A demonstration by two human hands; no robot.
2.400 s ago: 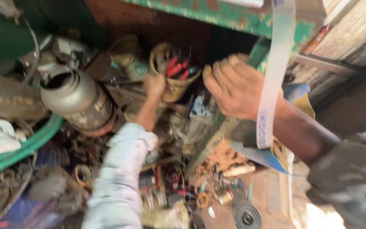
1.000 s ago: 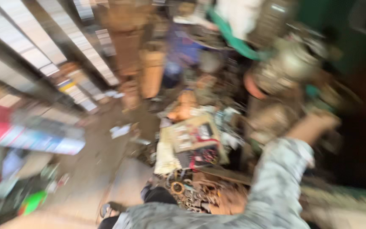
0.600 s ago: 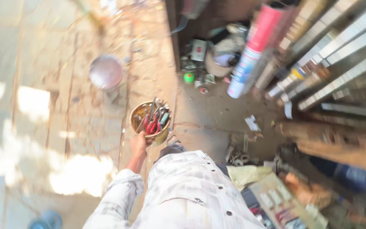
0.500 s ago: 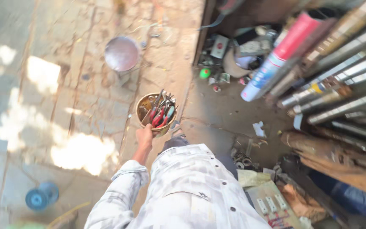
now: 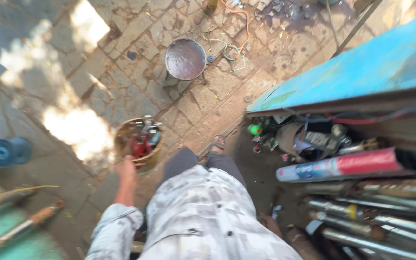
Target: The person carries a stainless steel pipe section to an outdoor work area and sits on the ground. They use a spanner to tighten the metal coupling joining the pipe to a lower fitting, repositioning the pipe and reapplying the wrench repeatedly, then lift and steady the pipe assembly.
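My left hand [image 5: 127,172] grips the near rim of a round yellowish tub [image 5: 138,144] that hangs over the stone paving. Inside the tub lie several hand tools, some with red handles [image 5: 141,142]. My left sleeve [image 5: 114,233] is pale and patterned, like my shirt [image 5: 208,216]. My dark trouser legs [image 5: 201,163] and one sandalled foot [image 5: 217,142] show below the tub. My right hand is out of sight.
A round metal pan [image 5: 185,58] stands on the paving ahead, with orange cable [image 5: 244,24] beyond it. A blue spool [image 5: 8,151] lies at the left. At the right a blue metal panel [image 5: 362,72] covers clutter, a red-and-blue roll [image 5: 347,166] and several metal pipes [image 5: 362,216].
I have turned away from the cluttered shelf and carried the tub out over the paving. The tub has shifted left in view. My right hand has left the picture.
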